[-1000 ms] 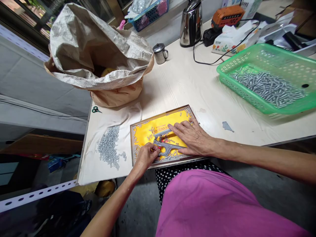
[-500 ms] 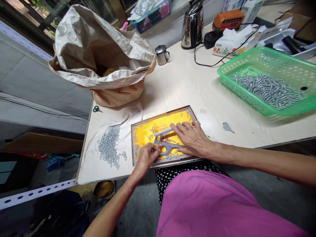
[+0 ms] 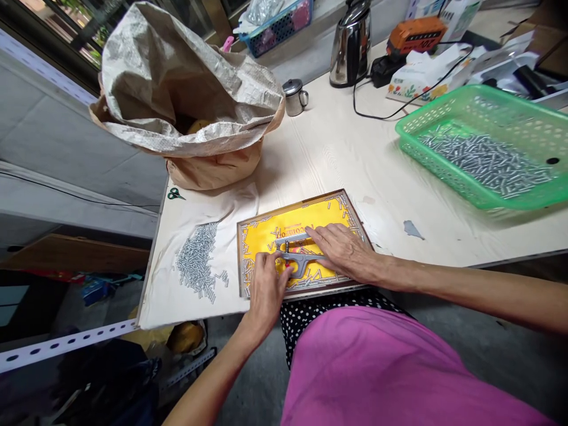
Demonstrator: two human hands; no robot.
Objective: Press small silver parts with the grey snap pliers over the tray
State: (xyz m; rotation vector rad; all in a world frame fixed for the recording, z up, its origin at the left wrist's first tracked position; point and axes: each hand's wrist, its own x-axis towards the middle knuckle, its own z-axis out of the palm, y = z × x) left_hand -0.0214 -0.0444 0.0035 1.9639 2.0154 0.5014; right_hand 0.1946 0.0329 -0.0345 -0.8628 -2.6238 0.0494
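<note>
I have a shallow wooden tray (image 3: pixel 290 207) at the near edge of the pale wooden table (image 3: pixel 337 154), a white cloth (image 3: pixel 164 296) just left of it, and a green plastic basket (image 3: pixel 488 192) far right.

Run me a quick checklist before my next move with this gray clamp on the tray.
Clamp lying flat on the tray: ok.
Right hand spread over the clamp: ok.
Left hand at the clamp's end: ok, though how firmly it grips cannot be told.
Spring seated: cannot tell, too small and partly hidden.
Yellow card free of loose pins: not ok, pins lie along its edges.
Pins in the green basket kept inside it: ok.
</note>
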